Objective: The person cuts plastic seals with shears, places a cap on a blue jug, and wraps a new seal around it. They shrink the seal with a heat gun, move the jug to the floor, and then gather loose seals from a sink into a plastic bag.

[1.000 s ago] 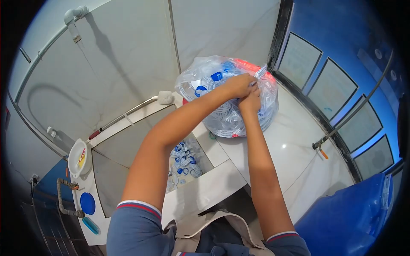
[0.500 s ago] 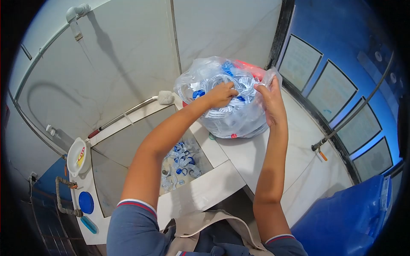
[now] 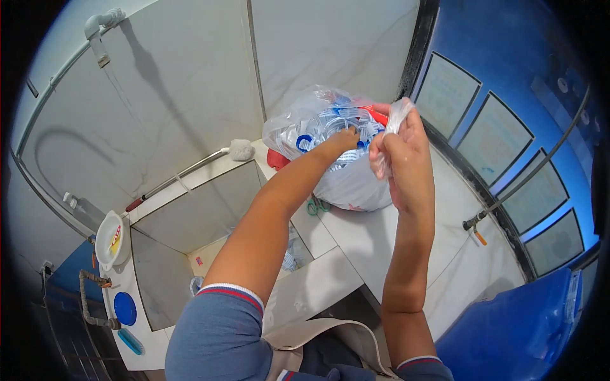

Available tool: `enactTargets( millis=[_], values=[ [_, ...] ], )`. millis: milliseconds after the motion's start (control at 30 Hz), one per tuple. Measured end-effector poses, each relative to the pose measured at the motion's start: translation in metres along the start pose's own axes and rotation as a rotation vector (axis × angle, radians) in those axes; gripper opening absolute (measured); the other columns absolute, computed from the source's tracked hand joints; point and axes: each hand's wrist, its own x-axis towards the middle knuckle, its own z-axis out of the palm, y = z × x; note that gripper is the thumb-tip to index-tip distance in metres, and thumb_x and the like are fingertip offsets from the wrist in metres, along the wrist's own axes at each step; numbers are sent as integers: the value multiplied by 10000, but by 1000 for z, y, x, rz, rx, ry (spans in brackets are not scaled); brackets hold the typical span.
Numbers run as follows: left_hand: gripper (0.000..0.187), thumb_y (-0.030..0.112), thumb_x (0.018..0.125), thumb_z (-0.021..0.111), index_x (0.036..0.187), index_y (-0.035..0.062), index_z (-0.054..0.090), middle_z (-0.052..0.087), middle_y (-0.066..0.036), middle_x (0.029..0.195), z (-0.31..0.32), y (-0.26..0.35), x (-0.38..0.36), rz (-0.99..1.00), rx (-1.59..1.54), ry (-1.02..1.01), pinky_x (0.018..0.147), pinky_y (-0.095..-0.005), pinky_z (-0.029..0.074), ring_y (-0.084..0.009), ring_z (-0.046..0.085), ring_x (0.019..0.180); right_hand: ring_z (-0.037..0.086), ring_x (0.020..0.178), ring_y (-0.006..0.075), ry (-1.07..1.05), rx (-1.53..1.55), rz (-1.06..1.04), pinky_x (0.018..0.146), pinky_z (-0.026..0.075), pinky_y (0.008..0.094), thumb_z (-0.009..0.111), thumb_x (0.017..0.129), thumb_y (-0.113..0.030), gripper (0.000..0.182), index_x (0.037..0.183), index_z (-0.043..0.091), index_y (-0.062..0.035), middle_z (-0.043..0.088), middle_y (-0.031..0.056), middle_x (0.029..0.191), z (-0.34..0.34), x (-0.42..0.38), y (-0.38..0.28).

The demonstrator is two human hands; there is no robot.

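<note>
A clear plastic bag (image 3: 352, 184) full of transparent tubing with blue rings and caps stands on the white tiled counter (image 3: 419, 235). My right hand (image 3: 397, 155) pinches the bag's top edge and lifts it up on the right side. My left hand (image 3: 343, 140) reaches into the bag's mouth and rests on the tubing inside; its fingers are partly hidden among the pieces. A red item (image 3: 277, 159) peeks out behind the bag's left side.
Below my left arm is a sunken white tiled basin (image 3: 190, 222) holding more tubing pieces (image 3: 292, 254). A long-handled brush (image 3: 190, 168) lies along its rim. A white bowl (image 3: 109, 240) and a blue lid (image 3: 124, 308) sit at the left. A blue drum (image 3: 515, 330) stands at the lower right.
My right hand moved from the bag's knot outward and up, pulling the bag's edge open. My left hand went into the opening. The view shifted slightly.
</note>
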Motion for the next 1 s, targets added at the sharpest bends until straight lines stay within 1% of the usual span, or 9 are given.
enactTargets(
  millis=[33, 167, 400, 467, 500, 567, 633, 800, 1000],
  values=[
    [447, 215, 758, 532, 1182, 72, 543, 450, -244, 1225, 2, -9, 9, 4, -34, -121, 884, -483, 442, -432, 531, 1037, 425, 441, 77, 0, 3, 3, 399, 332, 200, 390, 762, -13, 458, 1214, 368, 63, 496, 62, 587, 1, 5, 2],
    [485, 221, 769, 507, 1237, 94, 498, 454, -246, 1230, -74, 10, 7, 12, -182, -324, 915, -482, 411, -425, 515, 1064, 490, 528, 83, 76, -6, -62, 437, 385, 205, 396, 760, -18, 450, 1204, 383, 59, 529, 77, 680, -1, 25, 10],
    [545, 230, 785, 469, 1319, 128, 429, 460, -249, 1238, -187, 41, -11, 87, -188, -275, 961, -482, 365, -415, 492, 1105, 593, 688, 102, 72, -164, -34, 511, 467, 211, 433, 801, -69, 400, 1191, 436, 21, 588, 96, 841, -14, 36, -1],
    [570, 395, 868, 439, 1393, 213, 312, 425, -186, 1335, -212, 49, -23, 234, -102, -312, 1052, -401, 280, -338, 366, 1261, 589, 687, 114, 141, -364, 20, 531, 469, 232, 458, 812, -97, 382, 1181, 457, -1, 598, 94, 871, -15, 33, -6],
    [537, 267, 874, 466, 1386, 203, 317, 522, -202, 1212, -220, 54, -31, 251, -57, -228, 980, -427, 360, -357, 471, 1154, 589, 687, 114, 137, -364, 19, 531, 469, 232, 458, 812, -97, 382, 1181, 457, -1, 598, 94, 871, -17, 34, -7],
    [491, 236, 856, 507, 1331, 184, 391, 561, -190, 1141, -245, 66, -41, 290, 26, -233, 912, -437, 399, -356, 521, 1070, 621, 801, 242, 173, -563, 64, 628, 500, 327, 476, 796, -122, 397, 1160, 419, 26, 553, 181, 1093, -23, 38, -6],
    [446, 205, 839, 548, 1275, 165, 465, 600, -178, 1071, -257, 68, -49, 328, 107, -238, 844, -446, 438, -355, 570, 986, 616, 844, 282, 237, -749, 16, 702, 486, 351, 493, 788, -161, 430, 1170, 433, 27, 573, 199, 1060, -32, 43, 0],
    [167, 233, 815, 610, 897, 87, 607, 612, -108, 860, -266, 62, -65, 346, -39, 178, 701, -396, 471, -301, 606, 811, 590, 948, 369, 317, -965, 38, 860, 432, 380, 536, 763, -274, 530, 1184, 467, 40, 594, 247, 1031, -38, 37, -3],
    [156, 200, 832, 571, 895, 60, 599, 592, -110, 853, -270, 44, -119, 45, -14, 522, 680, -367, 471, -274, 595, 778, 596, 958, 342, 320, -918, 33, 849, 439, 371, 570, 771, -387, 574, 1122, 508, 62, 606, 233, 1022, -45, 25, 1]
  ],
)
